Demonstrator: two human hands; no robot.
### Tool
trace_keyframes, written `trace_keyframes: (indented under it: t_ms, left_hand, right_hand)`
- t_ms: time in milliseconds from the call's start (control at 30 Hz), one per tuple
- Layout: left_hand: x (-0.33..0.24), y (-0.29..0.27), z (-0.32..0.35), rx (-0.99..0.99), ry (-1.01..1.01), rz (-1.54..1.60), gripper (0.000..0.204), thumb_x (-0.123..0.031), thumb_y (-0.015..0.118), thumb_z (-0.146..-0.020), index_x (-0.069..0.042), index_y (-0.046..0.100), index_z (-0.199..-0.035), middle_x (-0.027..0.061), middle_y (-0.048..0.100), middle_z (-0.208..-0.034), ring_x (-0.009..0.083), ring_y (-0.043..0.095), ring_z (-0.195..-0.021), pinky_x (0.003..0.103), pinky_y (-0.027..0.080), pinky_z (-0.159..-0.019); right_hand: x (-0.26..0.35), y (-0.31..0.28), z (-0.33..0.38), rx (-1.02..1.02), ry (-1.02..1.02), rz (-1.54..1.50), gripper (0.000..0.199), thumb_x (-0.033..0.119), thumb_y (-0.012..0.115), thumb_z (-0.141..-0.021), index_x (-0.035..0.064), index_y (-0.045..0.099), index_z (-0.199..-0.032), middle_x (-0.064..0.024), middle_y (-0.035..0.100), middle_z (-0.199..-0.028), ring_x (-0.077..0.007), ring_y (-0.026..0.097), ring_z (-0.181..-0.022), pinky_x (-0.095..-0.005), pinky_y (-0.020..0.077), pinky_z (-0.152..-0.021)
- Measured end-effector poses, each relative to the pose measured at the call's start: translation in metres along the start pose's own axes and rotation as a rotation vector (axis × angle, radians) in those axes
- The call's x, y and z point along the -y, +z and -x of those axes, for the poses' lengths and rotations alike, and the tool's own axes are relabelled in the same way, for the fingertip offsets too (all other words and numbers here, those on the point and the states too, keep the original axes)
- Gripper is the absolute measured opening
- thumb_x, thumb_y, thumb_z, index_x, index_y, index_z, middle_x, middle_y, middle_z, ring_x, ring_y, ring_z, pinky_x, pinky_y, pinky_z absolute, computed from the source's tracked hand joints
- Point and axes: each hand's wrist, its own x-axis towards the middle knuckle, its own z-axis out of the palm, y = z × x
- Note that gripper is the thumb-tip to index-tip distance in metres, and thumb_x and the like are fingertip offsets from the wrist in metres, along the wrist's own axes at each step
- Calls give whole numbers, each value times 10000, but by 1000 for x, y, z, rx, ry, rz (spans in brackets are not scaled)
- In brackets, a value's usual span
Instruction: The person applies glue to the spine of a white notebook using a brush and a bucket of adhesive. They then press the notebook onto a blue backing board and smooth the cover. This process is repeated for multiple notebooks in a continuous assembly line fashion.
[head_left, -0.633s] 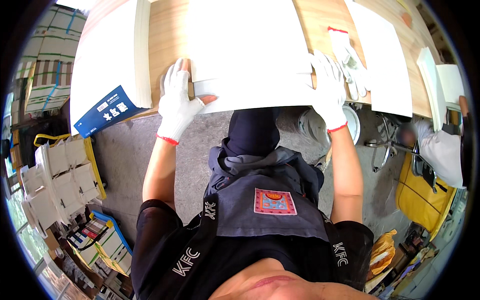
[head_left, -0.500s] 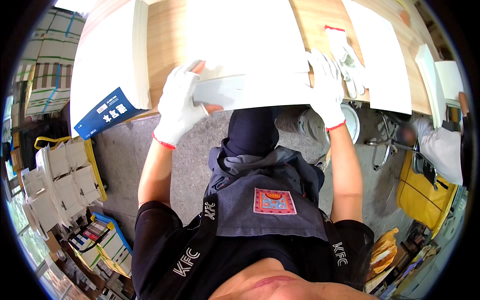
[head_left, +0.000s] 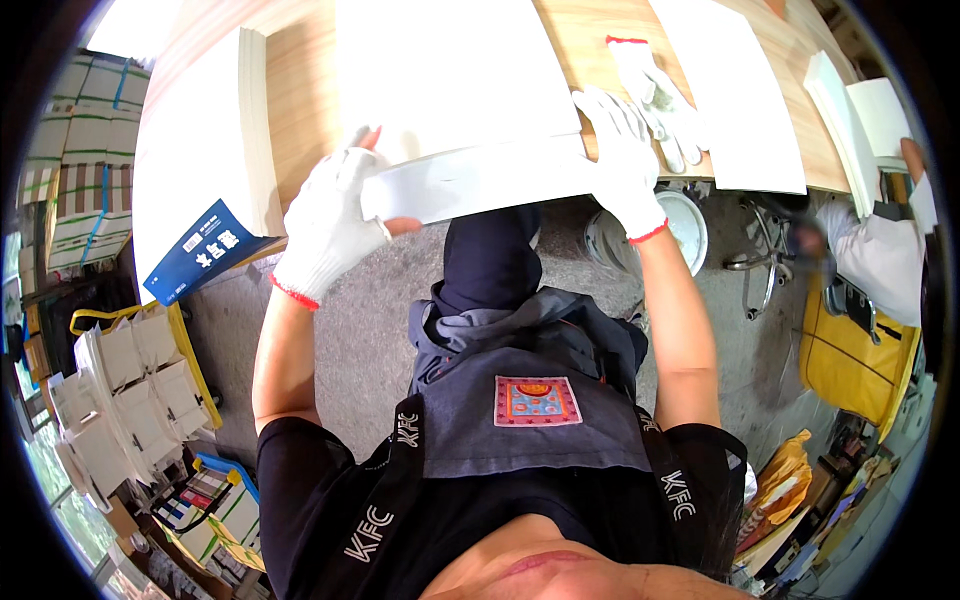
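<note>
A thick stack of large white paper sheets (head_left: 450, 80) lies on the wooden table in front of me, its pale near edge (head_left: 480, 182) at the table's front. My left hand (head_left: 335, 215), in a white knitted glove with a red cuff, grips the left end of that edge; its bare thumb tip and one bare fingertip show. At the right end my right hand (head_left: 625, 165), gloved the same way, holds the stack's near corner. Its fingers stretch along the side, and the thumb is hidden. Beside it lies a spare pair of white gloves (head_left: 660, 100).
Another paper stack (head_left: 255, 140) stands on the left, a blue printed sheet (head_left: 210, 250) at its corner. On the right lie white sheets (head_left: 740, 100). Below the table are a white bucket (head_left: 685, 230) and a chair base (head_left: 760, 265). A co-worker's sleeve (head_left: 880, 250) shows far right.
The whole view has shifted and turned slightly, so the table's things sit farther left. Both hands keep their places at the ends of the stack.
</note>
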Motion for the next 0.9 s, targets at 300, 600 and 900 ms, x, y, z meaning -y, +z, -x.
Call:
trace_keyframes:
  t_ms: [300,600,900]
  left_hand:
    - [46,52,25,-198,-152,-74,471,-298,789,-791,-59,664,-1177,147,486,-1452,365,403,-1368,440,358,-1111]
    - [48,53,25,-213,-115,-90,446,-311,802,-767,-47,671,-1101,142,499,-1439,369,417,-1352,473,346,-1112]
    - [41,42,19,-197,-177,-91,540,-309,833,-717,-79,642,-1166,113,528,-1399,322,447,-1328,406,417,-1063]
  right_hand:
    - [-4,6,2,15,-17,65,658,467,714,-787,103,568,-1315,-139,515,-1392,-343,436,-1312,-486,291,-1124]
    - [-4,5,2,30,-13,94,642,454,704,-803,113,562,-1328,-132,511,-1400,-333,423,-1325,-486,290,-1122]
    - [-6,8,1,-17,-34,57,615,355,749,-789,90,557,-1310,-152,559,-1331,-347,483,-1270,-480,334,-1094]
